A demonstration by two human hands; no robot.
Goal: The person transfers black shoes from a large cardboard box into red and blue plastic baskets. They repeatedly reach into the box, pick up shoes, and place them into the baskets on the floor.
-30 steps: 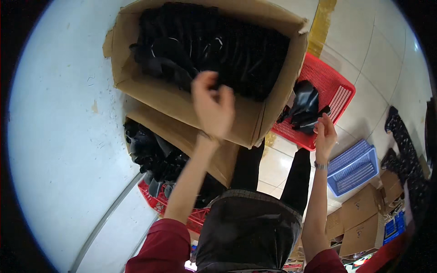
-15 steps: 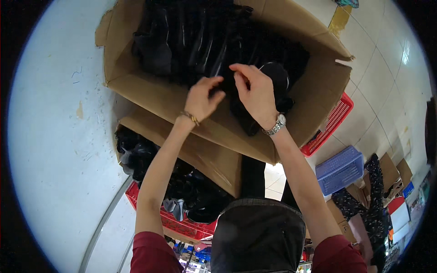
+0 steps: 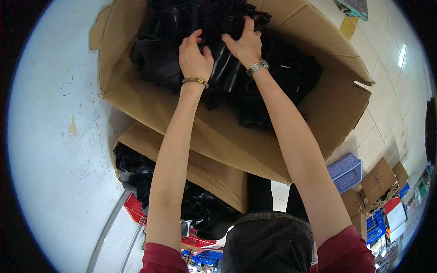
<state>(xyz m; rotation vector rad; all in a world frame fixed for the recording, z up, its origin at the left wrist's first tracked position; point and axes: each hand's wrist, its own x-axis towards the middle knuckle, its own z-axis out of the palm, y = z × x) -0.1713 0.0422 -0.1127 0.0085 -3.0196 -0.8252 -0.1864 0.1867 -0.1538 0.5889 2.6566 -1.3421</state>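
- Two bare hands are reaching into your large cardboard box point(image 3: 339, 111), where glossy black pieces point(image 3: 159, 61) are lying packed in a row, directly under and beyond your fingers and in the gap between your hands.
- More black pieces are sitting in the box's right part, partly behind your right forearm.
- Small dark marking is showing on a brown carton point(image 3: 378, 179) at far right, too small to read; a blue scribble point(image 3: 67, 87) is marking the white surface point(image 3: 50, 145) at left.
- Your left hand point(image 3: 195, 58) is curving loosely over the pieces, thumb standing apart from the fingers.
- Your right hand point(image 3: 246, 48) is spreading thumb and forefinger wide against the pieces.
- Whether either hand is actually gripping a piece, you cannot tell from this view.
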